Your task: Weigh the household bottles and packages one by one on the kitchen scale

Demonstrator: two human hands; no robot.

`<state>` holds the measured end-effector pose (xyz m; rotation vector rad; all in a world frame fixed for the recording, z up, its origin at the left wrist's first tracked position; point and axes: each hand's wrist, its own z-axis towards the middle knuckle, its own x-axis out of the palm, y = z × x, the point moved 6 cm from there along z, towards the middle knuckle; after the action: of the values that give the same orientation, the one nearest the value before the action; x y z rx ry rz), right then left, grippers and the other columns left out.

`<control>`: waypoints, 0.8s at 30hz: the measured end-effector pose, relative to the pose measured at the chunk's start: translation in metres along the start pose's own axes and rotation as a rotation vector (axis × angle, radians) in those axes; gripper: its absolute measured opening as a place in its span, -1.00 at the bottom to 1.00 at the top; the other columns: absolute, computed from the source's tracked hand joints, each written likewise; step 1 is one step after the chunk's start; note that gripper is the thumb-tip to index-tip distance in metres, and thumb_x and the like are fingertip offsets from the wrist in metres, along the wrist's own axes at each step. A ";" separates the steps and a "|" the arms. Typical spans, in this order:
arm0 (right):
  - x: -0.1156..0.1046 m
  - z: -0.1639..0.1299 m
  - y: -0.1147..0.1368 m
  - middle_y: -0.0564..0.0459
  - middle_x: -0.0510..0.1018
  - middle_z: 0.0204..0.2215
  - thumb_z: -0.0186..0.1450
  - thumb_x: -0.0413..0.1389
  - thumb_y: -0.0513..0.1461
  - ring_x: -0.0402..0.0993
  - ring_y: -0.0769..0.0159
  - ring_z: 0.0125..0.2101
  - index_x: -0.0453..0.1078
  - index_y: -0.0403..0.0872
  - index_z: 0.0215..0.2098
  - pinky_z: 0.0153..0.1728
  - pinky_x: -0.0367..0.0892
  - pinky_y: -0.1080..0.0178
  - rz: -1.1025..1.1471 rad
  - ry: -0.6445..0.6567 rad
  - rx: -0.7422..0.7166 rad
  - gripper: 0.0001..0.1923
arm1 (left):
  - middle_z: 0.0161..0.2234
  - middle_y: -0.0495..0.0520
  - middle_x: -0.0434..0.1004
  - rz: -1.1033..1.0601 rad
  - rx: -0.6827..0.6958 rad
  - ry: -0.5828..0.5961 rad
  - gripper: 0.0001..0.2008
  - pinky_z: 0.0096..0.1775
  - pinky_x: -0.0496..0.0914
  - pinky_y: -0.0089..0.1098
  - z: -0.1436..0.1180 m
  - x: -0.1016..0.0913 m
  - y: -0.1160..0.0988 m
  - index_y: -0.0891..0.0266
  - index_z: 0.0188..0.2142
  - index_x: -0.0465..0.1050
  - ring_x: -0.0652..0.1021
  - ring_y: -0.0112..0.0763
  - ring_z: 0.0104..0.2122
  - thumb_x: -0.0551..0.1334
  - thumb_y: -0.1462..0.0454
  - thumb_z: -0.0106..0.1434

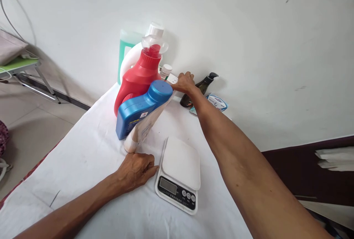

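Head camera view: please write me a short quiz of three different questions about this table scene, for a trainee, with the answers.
1. True or false: the left hand rests on the white cloth beside the white digital kitchen scale.
2. Which stands nearest the wall: A the red plastic detergent bottle, B the blue-capped bottle, C the scale?
3. What does the right hand grip?

Key: 1 true; 2 A; 3 the top end of the leaning white tube.

Looks like a plain room in a home: bare white wall [249,28], tiled floor [33,128], folding cot [19,65] at far left. Desk [91,165] w/ white cloth holds household stuff, e.g. red detergent jug [138,80], blue bottle [138,110], small digital kitchen scale [179,174].
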<state>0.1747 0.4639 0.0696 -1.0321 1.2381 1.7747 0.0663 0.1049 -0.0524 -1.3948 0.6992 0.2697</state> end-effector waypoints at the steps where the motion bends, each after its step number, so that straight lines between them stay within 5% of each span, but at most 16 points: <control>1: -0.003 -0.007 -0.001 -0.43 0.43 0.10 -0.04 0.47 0.19 0.29 -0.40 0.23 0.40 -0.16 -0.03 0.20 0.30 -0.37 -0.003 0.008 0.025 -0.16 | -0.59 -0.07 0.32 0.000 0.000 -0.001 -0.63 -0.43 0.05 -0.36 0.000 0.000 0.000 0.17 -0.50 0.12 0.26 -0.46 -0.58 0.17 0.14 0.40; 6: -0.029 -0.057 -0.005 -0.36 0.56 0.00 0.04 0.44 0.06 0.55 -0.23 0.01 0.36 -0.23 0.13 -0.03 0.52 -0.10 -0.069 0.021 0.219 -0.15 | -0.57 -0.07 0.32 0.005 0.016 -0.006 -0.64 -0.42 0.07 -0.38 -0.001 -0.002 -0.003 0.17 -0.49 0.14 0.27 -0.47 -0.57 0.17 0.17 0.40; 13: -0.084 -0.133 0.004 -0.31 0.57 0.00 0.07 0.40 0.04 0.52 -0.23 0.03 0.34 -0.15 0.08 -0.03 0.49 -0.09 -0.067 -0.149 0.256 -0.26 | -0.58 -0.08 0.32 0.025 0.050 -0.028 -0.64 -0.42 0.08 -0.39 -0.002 -0.004 -0.002 0.17 -0.50 0.16 0.28 -0.47 -0.57 0.19 0.16 0.40; 18: -0.138 -0.207 -0.014 -0.24 0.60 -0.05 -0.01 0.45 0.07 0.54 -0.20 -0.05 0.31 -0.04 -0.04 -0.14 0.49 -0.10 0.032 -0.243 0.236 -0.28 | -0.59 -0.08 0.33 0.053 0.070 -0.036 -0.63 -0.42 0.08 -0.39 -0.003 -0.007 -0.003 0.18 -0.50 0.19 0.30 -0.47 -0.57 0.19 0.15 0.41; 24: -0.156 -0.299 -0.033 0.04 0.67 -0.27 0.00 0.49 0.10 0.63 0.03 -0.31 0.33 0.04 -0.08 -0.28 0.49 0.06 0.323 0.003 0.200 -0.31 | -0.60 -0.09 0.29 0.104 0.063 -0.047 -0.63 -0.41 0.09 -0.38 -0.003 -0.010 -0.004 0.18 -0.51 0.24 0.29 -0.45 -0.57 0.20 0.11 0.39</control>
<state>0.3301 0.1690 0.1339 -0.7532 1.6197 1.8376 0.0596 0.1041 -0.0434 -1.2906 0.7367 0.3582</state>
